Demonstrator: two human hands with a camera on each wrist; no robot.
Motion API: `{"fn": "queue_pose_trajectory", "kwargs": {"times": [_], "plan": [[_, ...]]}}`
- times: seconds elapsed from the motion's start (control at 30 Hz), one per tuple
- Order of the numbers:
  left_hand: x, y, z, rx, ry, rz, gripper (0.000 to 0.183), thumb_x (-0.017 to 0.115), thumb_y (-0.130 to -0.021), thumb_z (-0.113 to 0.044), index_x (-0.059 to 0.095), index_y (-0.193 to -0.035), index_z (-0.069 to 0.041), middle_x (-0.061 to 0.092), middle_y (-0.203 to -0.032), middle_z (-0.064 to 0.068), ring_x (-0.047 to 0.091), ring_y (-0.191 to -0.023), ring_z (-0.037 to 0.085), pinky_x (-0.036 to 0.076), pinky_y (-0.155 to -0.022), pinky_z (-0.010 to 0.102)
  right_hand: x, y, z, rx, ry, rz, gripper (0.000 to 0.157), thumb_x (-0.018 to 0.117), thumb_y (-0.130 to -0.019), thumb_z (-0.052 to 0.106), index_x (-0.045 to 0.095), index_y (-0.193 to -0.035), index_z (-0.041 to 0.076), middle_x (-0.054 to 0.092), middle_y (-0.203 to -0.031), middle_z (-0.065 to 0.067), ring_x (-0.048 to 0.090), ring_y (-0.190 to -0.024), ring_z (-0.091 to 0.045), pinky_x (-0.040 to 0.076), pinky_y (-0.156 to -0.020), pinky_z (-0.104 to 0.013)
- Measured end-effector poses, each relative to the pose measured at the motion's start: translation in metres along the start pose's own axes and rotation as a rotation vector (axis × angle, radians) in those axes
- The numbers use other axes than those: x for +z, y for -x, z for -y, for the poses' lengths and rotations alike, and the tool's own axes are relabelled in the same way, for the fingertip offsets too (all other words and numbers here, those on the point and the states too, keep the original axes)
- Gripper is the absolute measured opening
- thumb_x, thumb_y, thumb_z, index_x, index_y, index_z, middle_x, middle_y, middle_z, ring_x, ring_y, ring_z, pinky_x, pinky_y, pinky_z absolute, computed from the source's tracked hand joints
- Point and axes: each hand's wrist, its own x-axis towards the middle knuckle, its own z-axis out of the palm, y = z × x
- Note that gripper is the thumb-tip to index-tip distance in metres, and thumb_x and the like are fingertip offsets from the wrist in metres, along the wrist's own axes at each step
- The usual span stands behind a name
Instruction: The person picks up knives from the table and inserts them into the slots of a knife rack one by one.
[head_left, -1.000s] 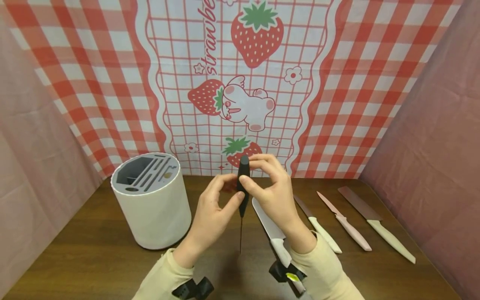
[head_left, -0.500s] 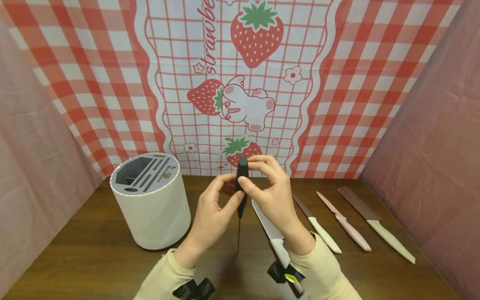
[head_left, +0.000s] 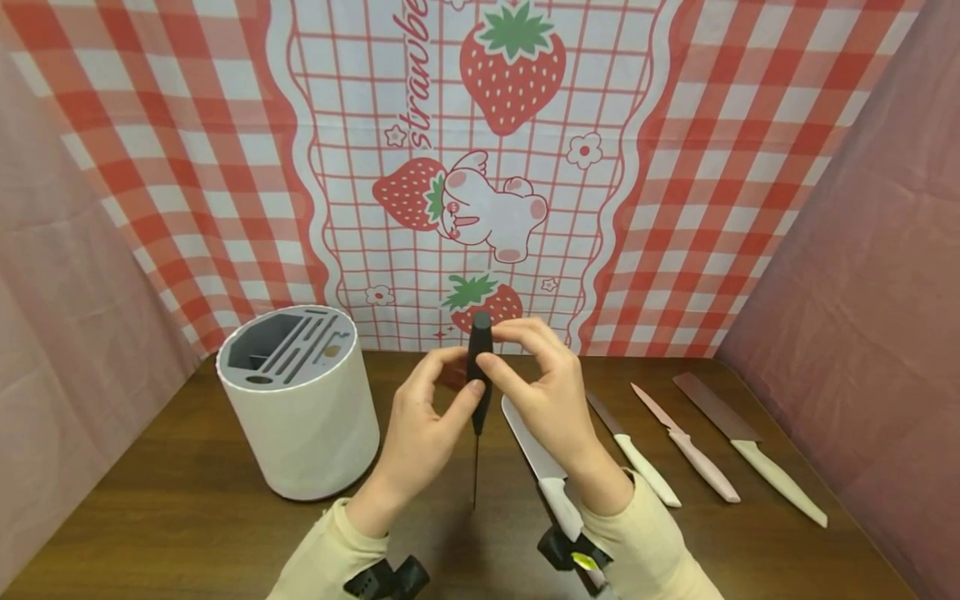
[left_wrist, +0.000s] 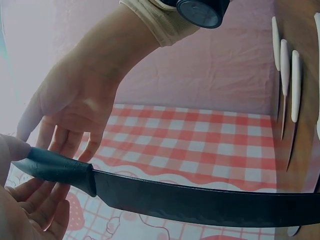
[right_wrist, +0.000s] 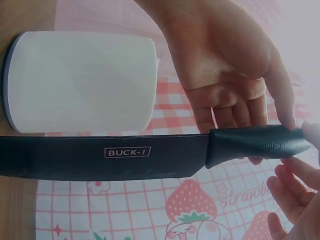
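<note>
Holds black knife [right_wrist: 165,157] tip-down over desk [head_left: 150,508], handle-only, in partly curled thumb-and-finger pinch of left hand [head_left: 422,425] and right hand [head_left: 553,396], presumably to keep skin off the edge. Located at three o'clock from white knife block [head_left: 311,442]; tip contact unclear.

Strawberry-print, red-checked cloth [head_left: 487,179] behind a brown wood-grain desk [head_left: 150,475]
Plain pinkish drapes [head_left: 847,275] flank it left and right; bright light [left_wrist: 14,75] washes the wrist views.

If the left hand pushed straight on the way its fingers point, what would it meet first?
The left hand would first meet the black knife handle it holds; beyond, perhaps the right hand, though depth is unclear.
</note>
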Motion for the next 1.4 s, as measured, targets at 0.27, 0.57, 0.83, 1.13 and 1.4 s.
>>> {"fn": "queue_pose_trajectory", "kwargs": {"times": [0.27, 0.57, 0.83, 1.13, 1.4], "plan": [[-0.002, 0.000, 0.000, -0.003, 0.012, 0.000, 0.028, 0.061, -0.085, -0.011, 0.057, -0.113, -0.010, 0.061, -0.095, 0.003, 0.056, -0.082, 0.013, 0.047, -0.074, 0.032, -0.002, 0.001, -0.001, 0.006, -0.001, -0.006, 0.019, 0.065, -0.084, 0.012, 0.067, -0.102, 0.007, 0.062, -0.101, -0.002, 0.055, -0.103, -0.015, 0.041, -0.091, -0.030], [-0.005, -0.002, -0.005, -0.004, 0.004, -0.021, 0.029, 0.062, -0.085, -0.011, 0.057, -0.113, -0.009, 0.061, -0.095, 0.003, 0.057, -0.081, 0.013, 0.047, -0.074, 0.031, -0.003, 0.004, 0.000, -0.014, -0.003, -0.009, 0.016, 0.064, -0.083, 0.010, 0.068, -0.099, 0.008, 0.063, -0.096, -0.002, 0.057, -0.098, -0.014, 0.042, -0.088, -0.029], [-0.008, -0.001, -0.004, 0.002, -0.040, -0.057, 0.029, 0.064, -0.083, -0.013, 0.058, -0.112, -0.009, 0.062, -0.093, 0.003, 0.057, -0.079, 0.012, 0.048, -0.072, 0.032, -0.013, 0.012, -0.012, 0.024, 0.002, 0.010, 0.014, 0.061, -0.086, 0.009, 0.069, -0.097, 0.009, 0.064, -0.094, -0.001, 0.058, -0.094, -0.012, 0.043, -0.084, -0.026], [-0.014, -0.002, -0.004, -0.004, -0.108, -0.071, 0.033, 0.063, -0.084, -0.011, 0.056, -0.116, -0.005, 0.062, -0.095, 0.006, 0.057, -0.079, 0.011, 0.048, -0.073, 0.028, -0.027, 0.023, -0.030, 0.051, 0.068, 0.006, 0.013, 0.055, -0.089, 0.007, 0.067, -0.094, 0.006, 0.066, -0.092, -0.004, 0.058, -0.091, -0.008, 0.045, -0.081, -0.021], [-0.019, -0.003, -0.006, -0.037, -0.117, -0.071, 0.033, 0.064, -0.084, -0.014, 0.056, -0.114, -0.005, 0.061, -0.096, 0.006, 0.057, -0.079, 0.011, 0.049, -0.071, 0.030, -0.043, 0.040, -0.042, 0.095, 0.138, 0.044, 0.013, 0.055, -0.089, 0.006, 0.067, -0.094, 0.009, 0.065, -0.091, -0.001, 0.059, -0.089, -0.007, 0.046, -0.078, -0.017]]}}
